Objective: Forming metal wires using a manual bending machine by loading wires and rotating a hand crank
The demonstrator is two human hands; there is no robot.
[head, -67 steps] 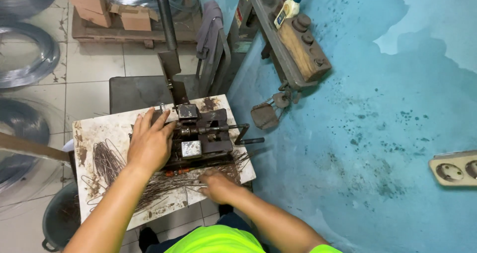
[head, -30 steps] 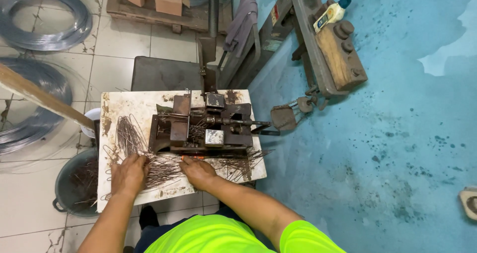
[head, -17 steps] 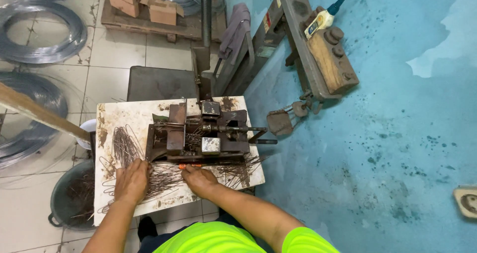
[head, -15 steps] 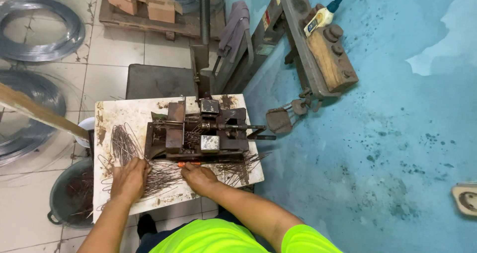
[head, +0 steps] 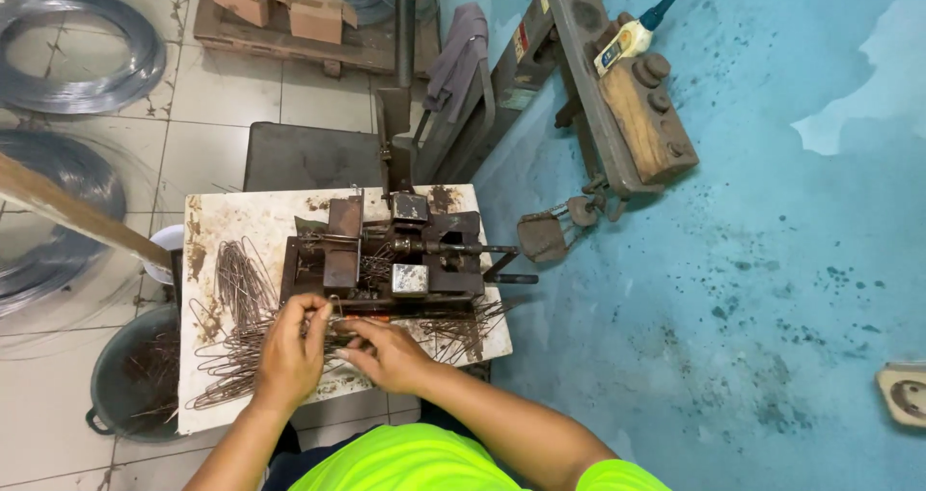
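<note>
Fingers (head: 311, 310) of the left hand (head: 287, 354) are curled in and pinched around a few thin rusty bent wire pieces (head: 333, 319), right at the near edge of the rusty brown metal bending jig (head: 386, 259). Right hand (head: 388, 354) sits just beside it, fingers loosely bent and touching the same bunch of wires, though I can't tell if it's really gripping or just steadying them.

Only one view, from the head camera, so going around it: the jig is bolted on a stained white worktable (head: 260, 206), roughly in the middle. Left of the jig there's a pile of bent wire loops (head: 241, 284), and more loose wire (head: 463, 322) is scattered on the near right side of the table. Below the table's left near corner sits a dark round bucket (head: 135, 385) with wire scraps in it. Far left on the tiled floor are big coils of grey wire (head: 82, 57).

Progress-wise I'd guess it's somewhere mid-batch: plenty of formed loops stacked already, but still a fair bit of wire lying around the hands.
</note>
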